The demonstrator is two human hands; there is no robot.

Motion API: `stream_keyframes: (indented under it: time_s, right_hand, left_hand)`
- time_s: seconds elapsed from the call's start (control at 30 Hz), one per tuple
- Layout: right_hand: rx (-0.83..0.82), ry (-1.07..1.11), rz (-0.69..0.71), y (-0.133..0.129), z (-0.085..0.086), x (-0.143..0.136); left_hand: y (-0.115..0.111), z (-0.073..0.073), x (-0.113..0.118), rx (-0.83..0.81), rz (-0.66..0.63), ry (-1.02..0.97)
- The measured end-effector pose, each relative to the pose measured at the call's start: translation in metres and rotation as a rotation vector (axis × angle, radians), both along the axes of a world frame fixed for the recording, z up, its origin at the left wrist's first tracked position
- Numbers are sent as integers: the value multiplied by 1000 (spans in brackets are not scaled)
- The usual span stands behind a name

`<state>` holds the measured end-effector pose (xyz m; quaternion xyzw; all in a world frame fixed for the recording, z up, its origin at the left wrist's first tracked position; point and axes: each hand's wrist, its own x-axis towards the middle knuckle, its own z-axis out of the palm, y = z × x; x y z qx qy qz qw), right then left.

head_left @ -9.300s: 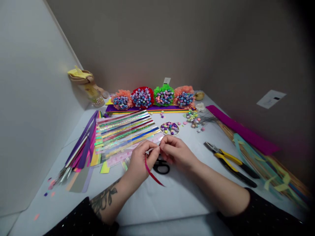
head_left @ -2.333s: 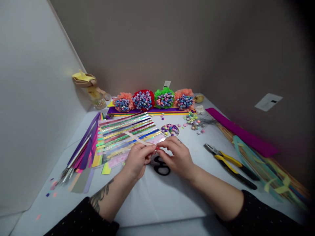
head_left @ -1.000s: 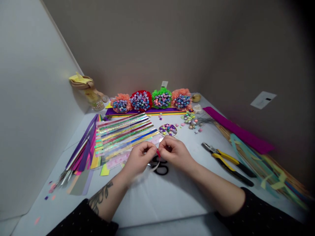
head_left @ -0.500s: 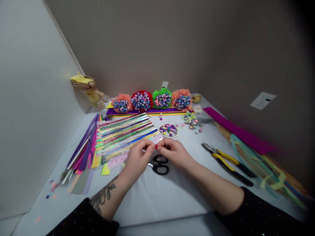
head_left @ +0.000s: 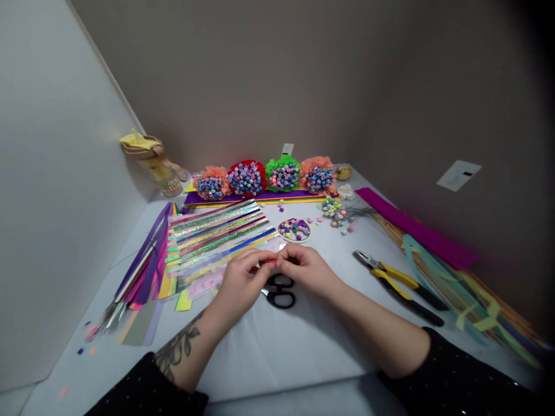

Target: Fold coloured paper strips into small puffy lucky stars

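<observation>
My left hand (head_left: pixel 246 280) and my right hand (head_left: pixel 306 267) meet over the middle of the table, both closed in a pinch. Between their fingertips is a small red paper piece (head_left: pixel 272 261), mostly hidden by the fingers. Just below the hands lie scissors with black handles (head_left: pixel 281 299), their blades pointing left and partly covered by my left hand. Beyond the fingers sits a small round dish (head_left: pixel 294 239) of tiny purple, pink and yellow folded paper stars. Shiny striped paper strips (head_left: pixel 221 234) are spread to the left of the dish.
Several tissue-paper flowers (head_left: pixel 246 178) filled with paper stars line the back wall. Yellow-black pliers (head_left: pixel 396 283) lie at right, near a magenta paper roll (head_left: pixel 416 228) and wooden sticks (head_left: pixel 494 306). Bundled paper strips (head_left: pixel 145 271) lie at left; a glass mug (head_left: pixel 170 184) stands behind.
Both hands stay together, with small finger shifts around the red paper piece, which shows a little differently. The whole view has moved slightly.
</observation>
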<state>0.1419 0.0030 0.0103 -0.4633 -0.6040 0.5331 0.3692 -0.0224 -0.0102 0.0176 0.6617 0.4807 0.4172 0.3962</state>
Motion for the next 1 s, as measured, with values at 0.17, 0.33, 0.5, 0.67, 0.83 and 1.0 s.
stream_keyframes:
  time_s: [0.17,0.33,0.5,0.67,0.83,1.0]
  right_hand:
    - [175,-117,-9,-1,-1,0]
    - [409,-200,-16,-2,1,1]
    - [477,-257,-25,-2,0,1]
    - [594,-301,-113,-4,-2,2]
    - [731,-373,-288,-7,-1,1]
    - [675,-313,-287,-9,-1,-2]
  left_hand:
    - [0,-2,3,-164,17,-86]
    - [2,-3,3,-262,41,-73]
    - [4,-1,2,-211,3,-6]
    - [1,-1,4,-192,6,-62]
    - [-2,1,5,-161,46,-94]
    - [-3,0,4,-128,33,-109]
